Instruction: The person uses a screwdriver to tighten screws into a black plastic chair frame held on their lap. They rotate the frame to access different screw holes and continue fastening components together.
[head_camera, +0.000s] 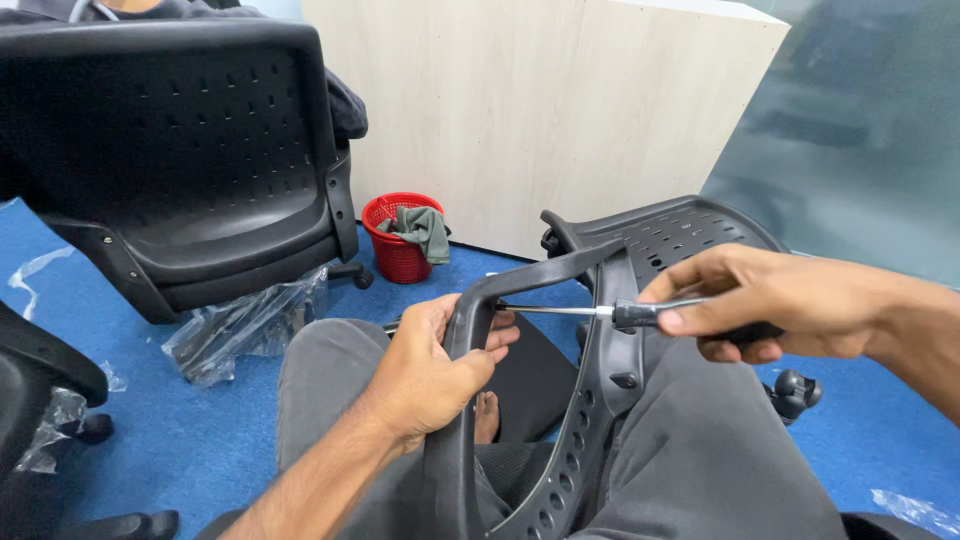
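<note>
1. Left hand (430, 370): fingers clenched around the black plastic armrest (462, 400), on its upright bar just below the bend.
2. Right hand (765, 300): fingers wrapped on the screwdriver (600, 312) handle; the shaft lies level, tip at the armrest's upper bend.
3. Armrest rests across the lap, beside a perforated frame (570, 460).
4. Handling, judged: rigid, light, smooth plastic; grip the bar near the fastening point to resist twist.
5. A chair (200, 150) and red basket (395, 240) stand on the floor beyond.
</note>
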